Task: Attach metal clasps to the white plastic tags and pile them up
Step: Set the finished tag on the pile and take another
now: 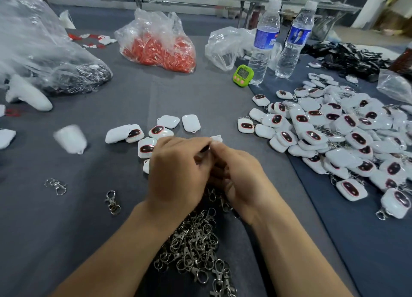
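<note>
Well under way: big finished pile (347, 140) of clasped tags lies right of the clasp heap (196, 247). Only a handful of bare tags (167, 127) waiting just beyond the heap. Left hand (176, 174) and right hand (240, 176) pressed together above the heap, fingers curled round one white tag (216, 138); clasp hidden in the grip. Stray clasps (112, 202) left of the heap. Water bottles (264, 40), green timer (243, 75), bag of red cords (158, 45) far beyond the heap, not obstructing.

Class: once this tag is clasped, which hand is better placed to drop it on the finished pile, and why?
Probably right. Both hands hold the tag, but the finished pile lies on the side of the right hand; the left hand would reach across it.
</note>
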Action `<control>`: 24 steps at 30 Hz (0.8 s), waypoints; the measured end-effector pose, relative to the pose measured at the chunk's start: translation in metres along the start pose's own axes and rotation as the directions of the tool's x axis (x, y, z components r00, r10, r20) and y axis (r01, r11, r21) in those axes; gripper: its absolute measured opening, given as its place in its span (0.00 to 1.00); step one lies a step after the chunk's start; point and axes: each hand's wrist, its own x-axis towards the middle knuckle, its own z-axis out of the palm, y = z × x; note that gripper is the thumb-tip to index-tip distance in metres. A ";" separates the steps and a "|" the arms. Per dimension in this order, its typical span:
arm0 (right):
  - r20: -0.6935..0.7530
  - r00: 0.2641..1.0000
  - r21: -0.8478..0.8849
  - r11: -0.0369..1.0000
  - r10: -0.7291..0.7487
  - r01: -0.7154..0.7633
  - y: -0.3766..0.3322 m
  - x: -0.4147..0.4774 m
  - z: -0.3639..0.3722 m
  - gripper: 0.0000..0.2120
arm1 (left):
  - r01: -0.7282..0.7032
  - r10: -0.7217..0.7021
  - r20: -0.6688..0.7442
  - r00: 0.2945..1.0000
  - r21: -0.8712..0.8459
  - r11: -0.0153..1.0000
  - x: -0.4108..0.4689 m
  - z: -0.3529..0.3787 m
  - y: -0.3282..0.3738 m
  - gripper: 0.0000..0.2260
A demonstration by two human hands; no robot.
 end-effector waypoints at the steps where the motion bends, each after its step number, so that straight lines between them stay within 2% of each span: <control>1: -0.004 1.000 0.000 1.000 -0.015 0.015 0.001 -0.001 0.001 0.17 | 0.015 -0.012 0.056 0.998 -0.061 0.998 -0.001 -0.001 0.000 0.08; 3: -0.028 0.997 0.054 0.996 -0.067 0.068 -0.002 -0.002 -0.001 0.16 | 0.093 -0.059 0.165 0.985 -0.205 0.974 0.001 -0.004 -0.002 0.12; 5: -0.082 0.992 0.100 0.989 -0.097 0.105 -0.005 -0.001 -0.003 0.15 | 0.173 -0.124 0.184 0.975 -0.282 0.944 0.003 -0.007 -0.001 0.11; 7: -0.179 0.977 0.032 0.991 -0.120 0.127 -0.005 0.002 -0.004 0.11 | 0.191 -0.155 0.221 0.963 -0.155 0.969 0.003 -0.008 -0.001 0.10; 9: -0.264 0.946 -0.129 0.979 -0.186 0.157 -0.003 0.006 -0.007 0.10 | 0.168 -0.171 0.380 0.909 0.042 0.985 0.001 -0.008 -0.003 0.11; 12: -0.307 0.917 -0.257 0.950 -0.255 0.178 0.000 0.010 -0.011 0.08 | 0.146 -0.171 0.563 0.809 0.090 0.985 0.002 -0.009 -0.007 0.16; 15: -0.291 0.923 -0.253 0.951 -0.251 0.179 0.002 0.012 -0.013 0.06 | 0.093 -0.110 0.586 0.803 0.059 0.994 0.005 -0.010 -0.006 0.14; 18: -0.284 0.921 -0.310 0.935 -0.265 0.173 0.002 0.013 -0.014 0.05 | 0.107 -0.075 0.583 0.809 -0.020 0.994 0.005 -0.011 -0.008 0.10; 24: -0.289 0.910 -0.407 0.898 -0.299 0.166 0.002 0.010 -0.015 0.08 | 0.152 -0.097 0.424 0.900 -0.097 0.984 -0.003 -0.006 -0.011 0.08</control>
